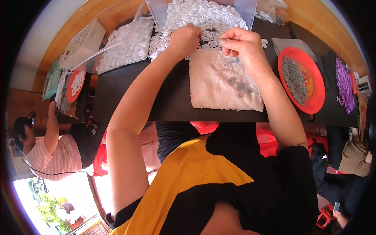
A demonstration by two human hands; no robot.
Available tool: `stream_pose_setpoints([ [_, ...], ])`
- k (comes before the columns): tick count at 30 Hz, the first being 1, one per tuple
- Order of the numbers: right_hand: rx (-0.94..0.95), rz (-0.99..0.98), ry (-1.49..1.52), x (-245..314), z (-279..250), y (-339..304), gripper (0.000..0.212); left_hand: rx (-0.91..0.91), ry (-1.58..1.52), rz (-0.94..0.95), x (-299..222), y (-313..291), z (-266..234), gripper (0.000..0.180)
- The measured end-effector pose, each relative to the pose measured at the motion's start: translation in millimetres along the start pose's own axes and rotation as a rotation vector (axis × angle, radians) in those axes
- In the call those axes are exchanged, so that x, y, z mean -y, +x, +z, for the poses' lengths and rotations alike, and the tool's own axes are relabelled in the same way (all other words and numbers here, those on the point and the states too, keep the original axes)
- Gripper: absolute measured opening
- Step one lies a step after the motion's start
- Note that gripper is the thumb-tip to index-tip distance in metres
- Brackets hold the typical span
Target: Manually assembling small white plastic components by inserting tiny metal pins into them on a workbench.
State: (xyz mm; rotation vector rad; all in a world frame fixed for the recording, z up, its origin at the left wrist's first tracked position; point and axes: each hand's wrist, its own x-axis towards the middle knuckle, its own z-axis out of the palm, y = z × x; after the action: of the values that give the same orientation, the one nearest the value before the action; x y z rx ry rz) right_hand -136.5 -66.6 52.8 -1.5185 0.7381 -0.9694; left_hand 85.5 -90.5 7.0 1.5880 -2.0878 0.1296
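Observation:
At the front of a heap of small white plastic pieces point(203, 17), my left hand point(185, 42) is closed, its fingertips mostly hidden and touching or just over the loose pieces. My right hand point(246, 46) hovers over the far right corner of a cream towel point(211, 84), thumb and fingers pinched together. Whatever is between those fingers is too small to make out. Several small dark grey bits point(241, 87) lie on the towel's right part. An orange-red plate point(321, 92) right of my right forearm holds a pile of small grey parts point(293, 78).
A clear bin point(156, 15) surrounds the heap. A full bag of white pieces point(125, 45) lies left on the dark table point(133, 88). Purple strips point(344, 86) lie far right. A co-worker point(55, 150) sits at the left, beside another red plate point(74, 94). Other people show at lower right.

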Motion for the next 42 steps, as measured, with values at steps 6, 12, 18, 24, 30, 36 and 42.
stream_pose_setpoints([
  [6, -0.016, -0.004, -0.012, -1, -1, 1, 0.008, 0.049, -0.020, -0.107, 0, 4, -5, 0.012],
  [12, -0.047, 0.005, 0.013, 1, -5, 0, 0.009, 0.011, -1.058, -0.494, -45, -10, -40, 0.009],
  [18, -0.107, -0.006, 0.082, 10, 9, -5, 0.011, -0.084, -1.427, -0.498, -91, -34, -55, 0.014],
  [24, -0.099, -0.084, 0.102, 12, 14, -10, 0.006, -0.248, -1.480, -0.435, -109, -46, -49, 0.017],
  [30, -0.072, -0.255, -0.075, 5, 13, -8, 0.008, -0.231, -1.400, -0.359, -114, -54, -49, 0.027],
  [36, -0.010, -0.389, -0.259, 5, 15, -9, 0.009, -0.250, -1.374, -0.367, -103, -53, -51, 0.031],
  [42, -0.108, -0.306, -0.183, 6, 22, -12, 0.007, -0.228, -1.388, -0.434, -101, -54, -50, 0.028],
])
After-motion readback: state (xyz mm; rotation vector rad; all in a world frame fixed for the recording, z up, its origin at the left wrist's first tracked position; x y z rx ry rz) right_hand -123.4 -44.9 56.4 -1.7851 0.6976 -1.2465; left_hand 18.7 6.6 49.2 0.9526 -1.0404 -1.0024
